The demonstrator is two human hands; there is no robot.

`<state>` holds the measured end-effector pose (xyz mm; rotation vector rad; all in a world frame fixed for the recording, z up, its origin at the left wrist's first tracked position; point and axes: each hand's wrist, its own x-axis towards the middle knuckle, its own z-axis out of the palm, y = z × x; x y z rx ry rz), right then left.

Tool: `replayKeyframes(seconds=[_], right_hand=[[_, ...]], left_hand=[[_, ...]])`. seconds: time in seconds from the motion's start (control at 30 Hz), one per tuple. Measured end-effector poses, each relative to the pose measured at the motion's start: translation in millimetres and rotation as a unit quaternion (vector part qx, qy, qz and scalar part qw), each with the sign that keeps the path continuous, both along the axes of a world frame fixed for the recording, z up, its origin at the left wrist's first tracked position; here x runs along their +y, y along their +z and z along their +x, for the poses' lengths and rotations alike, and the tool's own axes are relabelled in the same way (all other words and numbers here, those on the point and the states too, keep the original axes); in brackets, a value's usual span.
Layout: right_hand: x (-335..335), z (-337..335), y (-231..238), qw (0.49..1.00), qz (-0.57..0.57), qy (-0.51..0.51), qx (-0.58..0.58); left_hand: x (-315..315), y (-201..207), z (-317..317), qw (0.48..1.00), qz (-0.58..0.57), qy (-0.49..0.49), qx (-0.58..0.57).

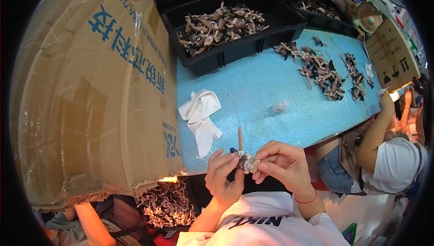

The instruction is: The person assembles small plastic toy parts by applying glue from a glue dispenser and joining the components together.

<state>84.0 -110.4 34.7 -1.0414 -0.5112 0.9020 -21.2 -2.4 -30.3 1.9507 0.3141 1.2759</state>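
Just in front of my chest, past the table's near edge, a small figurine is held between both hands. It has a dark and pale body, a black part on its left side and a flat tan stick-like piece pointing up. My left hand is closed round its left side with thumb and fingers. With thumb and forefinger, my right hand pinches the pale lower right end; whether that end is a separate piece I cannot tell. A white cloth and a small white bottle lie on the blue table beyond.
A big cardboard box walls off the left side. A black tray of similar figurines stands at the back. More figurines lie on the blue tabletop at right. Below left is a bin of parts. A co-worker sits at right.
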Motion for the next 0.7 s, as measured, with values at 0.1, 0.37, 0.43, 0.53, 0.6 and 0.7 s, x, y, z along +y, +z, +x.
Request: replayKeyframes(seconds=[0.1,0.37,0.43,0.53,0.6,0.7], right_hand=[[0.7,2.1,3.0,0.999,-0.036,0.018,-0.006],[4.5,11.1,0.6,0.993,-0.074,0.048,0.074],[5.4,13.1,0.0,0.992,-0.073,0.054,0.084],[7.5,14.7,-1.7,0.992,-0.077,0.06,0.082],[8.9,13.1,-1.7,0.992,-0.078,0.058,0.085],[10.0,9.6,-2.4,0.992,-0.073,0.052,0.091]], left_hand=[[0.4,-0.6,0.1,1.0,0.014,0.003,0.002],[2.2,1.8,0.0,0.999,0.031,0.01,0.007],[2.9,2.0,1.2,0.999,0.035,0.01,0.004],[5.3,1.5,0.9,0.999,0.041,0.009,0.009],[5.8,1.6,1.9,1.0,0.029,0.004,0.0],[4.8,4.4,0.6,1.0,0.002,0.003,0.003]])
